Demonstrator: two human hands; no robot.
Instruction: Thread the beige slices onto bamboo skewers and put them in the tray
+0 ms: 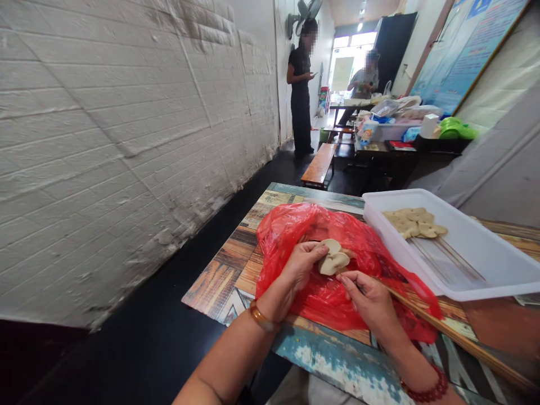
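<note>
My left hand (pixel 301 263) is closed, pinching a few flat, rounded beige slices (pixel 333 260) by their upper left edge. At their lower right, the fingertips of my right hand (pixel 366 292) are pressed together on what looks like a thin bamboo skewer, mostly hidden by the fingers. Both hands are over an opened red plastic bag (pixel 282 225), with more beige pieces partly visible inside. A bundle of long bamboo skewers (pixel 459 333) lies beyond my right wrist, running to the lower right.
A white plastic tray (pixel 502 253) on the right holds skewered beige slices (pixel 411 222). Everything rests on a wood-patterned table (pixel 219 275). Farther back are an orange bench (pixel 319 164), a cluttered dark table (pixel 382 147) and two people. A white brick-patterned wall (pixel 126 140) runs along the left.
</note>
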